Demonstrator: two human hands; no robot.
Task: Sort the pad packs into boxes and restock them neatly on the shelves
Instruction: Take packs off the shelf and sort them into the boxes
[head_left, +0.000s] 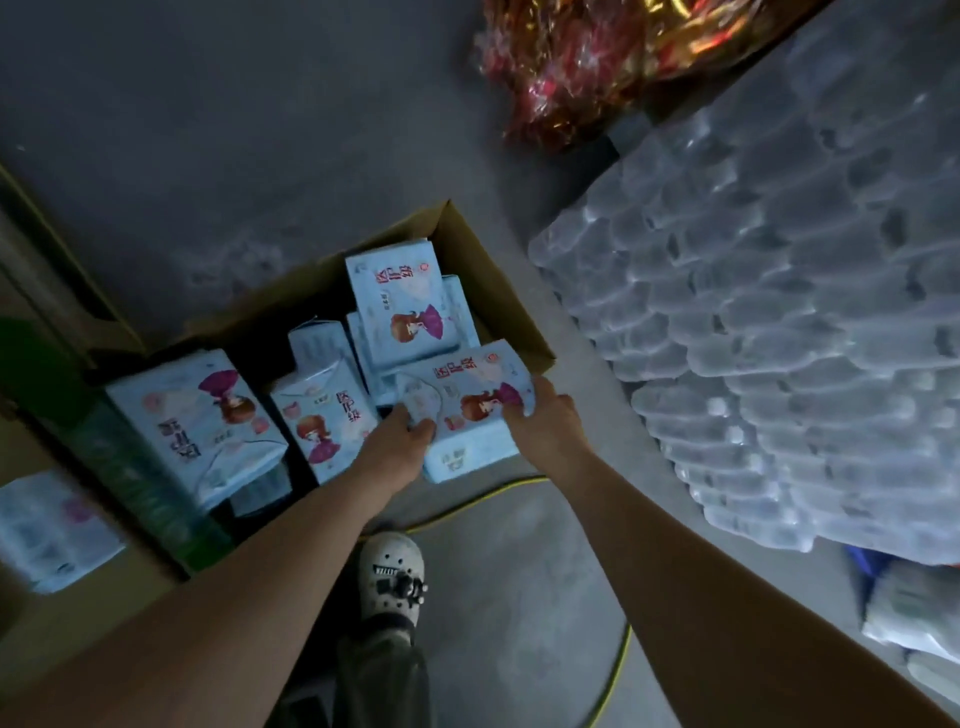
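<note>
A dim room with a grey concrete floor (208, 156) is seen from above. An open cardboard box (498, 291) stands on that floor, and several light-blue pad packs (400, 301) printed with a cartoon girl are held inside it, some flat, some leaning. One pad pack (467, 410) is held at the box's near right corner between both hands: the left hand (408, 434) grips its left end with fingers curled under the edge, and the right hand (543, 418) holds its right end with fingers wrapped over the top. To the right, shrink-wrapped packs of water bottles (779, 338) are stacked (well above floor level). Red and gold foil decorations (571, 67) lie beyond them. A yellow hose (618, 670) runs across the floor beside a white clog (392, 574). At far left, another pad pack (47, 535) rests in a second carton (104, 613).
</note>
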